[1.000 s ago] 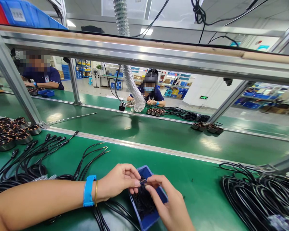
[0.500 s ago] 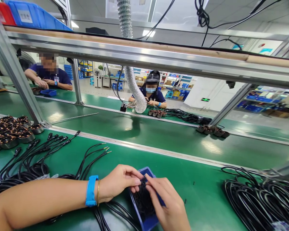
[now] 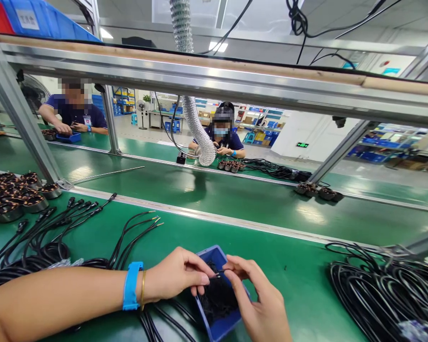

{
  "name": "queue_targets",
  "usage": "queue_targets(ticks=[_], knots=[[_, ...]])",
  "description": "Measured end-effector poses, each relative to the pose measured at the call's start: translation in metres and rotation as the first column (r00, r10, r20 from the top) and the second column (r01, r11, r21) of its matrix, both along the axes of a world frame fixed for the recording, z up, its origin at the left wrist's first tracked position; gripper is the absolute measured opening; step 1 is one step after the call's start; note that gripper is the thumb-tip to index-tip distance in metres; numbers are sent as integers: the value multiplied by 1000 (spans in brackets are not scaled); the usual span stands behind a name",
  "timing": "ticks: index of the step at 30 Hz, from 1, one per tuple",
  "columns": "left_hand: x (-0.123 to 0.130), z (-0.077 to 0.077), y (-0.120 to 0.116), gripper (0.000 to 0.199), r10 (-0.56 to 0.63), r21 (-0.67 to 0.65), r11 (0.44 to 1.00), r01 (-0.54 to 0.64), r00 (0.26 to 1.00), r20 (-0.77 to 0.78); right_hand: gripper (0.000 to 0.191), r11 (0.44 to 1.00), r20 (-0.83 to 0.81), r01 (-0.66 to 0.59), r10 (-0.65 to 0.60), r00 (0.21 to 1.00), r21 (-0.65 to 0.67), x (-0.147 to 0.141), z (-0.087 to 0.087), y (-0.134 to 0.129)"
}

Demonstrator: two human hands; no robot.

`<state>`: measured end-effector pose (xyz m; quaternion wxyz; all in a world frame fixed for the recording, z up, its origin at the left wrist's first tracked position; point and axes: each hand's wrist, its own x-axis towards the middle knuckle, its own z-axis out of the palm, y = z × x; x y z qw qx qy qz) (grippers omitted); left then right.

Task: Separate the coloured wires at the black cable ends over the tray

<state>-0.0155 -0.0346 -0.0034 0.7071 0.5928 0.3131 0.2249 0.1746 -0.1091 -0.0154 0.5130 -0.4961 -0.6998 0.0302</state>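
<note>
Both my hands hover over a small blue tray (image 3: 211, 254) filled with short black pieces. My left hand (image 3: 180, 275), with a blue wristband and a thin bracelet, pinches a thin black wire end (image 3: 217, 274) between thumb and fingers. My right hand (image 3: 260, 304) meets it from the right and pinches a small black piece at the same spot. Black cables (image 3: 131, 237) with bare copper tips run under my left forearm.
Copper-wound motor stators (image 3: 10, 197) are piled at the far left, next to black cables with connectors (image 3: 57, 221). A large cable bundle (image 3: 385, 289) lies at the right. A conveyor belt (image 3: 235, 199) runs across; two people sit beyond it. A metal frame beam (image 3: 214, 80) spans overhead.
My right hand has shifted slightly right and lifted its fingers, keeping the pinch against my left hand. More of the blue tray's far corner shows. The person at back left leans forward.
</note>
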Motion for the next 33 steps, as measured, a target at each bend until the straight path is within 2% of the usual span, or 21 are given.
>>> queue_targets(ticks=[8, 15, 22, 28, 33], knots=[[-1, -3, 0, 38, 0, -7, 1000, 0, 1000, -17, 23, 998, 80, -49, 52, 995, -30, 3, 3, 1], [-2, -2, 0, 30, -35, 26, 999, 37, 997, -66, 19, 997, 63, -66, 69, 996, -47, 2, 8, 0], [-1, 1, -1, 30, -48, 58, 997, 55, 992, -121, 22, 979, 151, -183, 195, 969, -91, 10, 11, 0], [-1, 1, -3, 27, -35, 13, 999, 36, 996, -87, 12, 985, 102, -141, 151, 983, -103, -2, 7, 2], [1, -1, -2, 35, 64, -89, 994, -63, 998, 4, 16, 996, 50, -66, 69, 996, -64, 1, 11, 4]])
